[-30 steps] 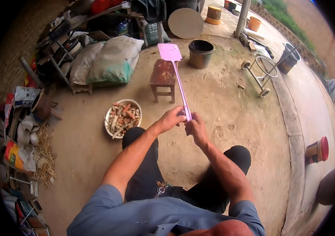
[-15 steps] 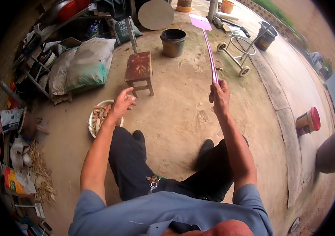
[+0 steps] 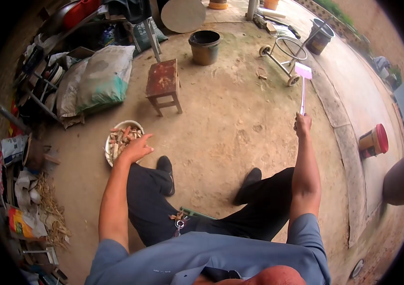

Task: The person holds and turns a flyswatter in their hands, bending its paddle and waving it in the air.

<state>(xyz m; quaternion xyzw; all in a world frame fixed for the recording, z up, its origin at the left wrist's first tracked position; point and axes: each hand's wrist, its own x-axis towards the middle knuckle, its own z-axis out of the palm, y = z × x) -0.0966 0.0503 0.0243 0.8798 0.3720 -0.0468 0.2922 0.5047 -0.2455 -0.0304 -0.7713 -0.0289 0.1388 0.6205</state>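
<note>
A pink fly swatter point(image 3: 302, 90) is in my right hand point(image 3: 302, 124), whose fingers wrap around the lower end of its handle. The flat head points away from me, in front of a wheel of the metal cart frame. My left hand point(image 3: 137, 148) holds nothing, its fingers stretched out and apart. It hangs above my left knee and overlaps the view of a white bowl point(image 3: 107, 156) on the ground, filled with short, root-like pieces point(image 3: 123, 137).
A worn red wooden stool point(image 3: 163, 80) and a dark bucket point(image 3: 205, 50) stand ahead. Full sacks point(image 3: 102, 78) lean at the left. To the right are the wheeled metal frame point(image 3: 282, 57), a red-lidded bucket point(image 3: 374, 141) and a large dark pot point(image 3: 399, 183).
My right hand has swung right and down with the fly swatter. My left hand has lowered and moved slightly left, fingers still apart.
</note>
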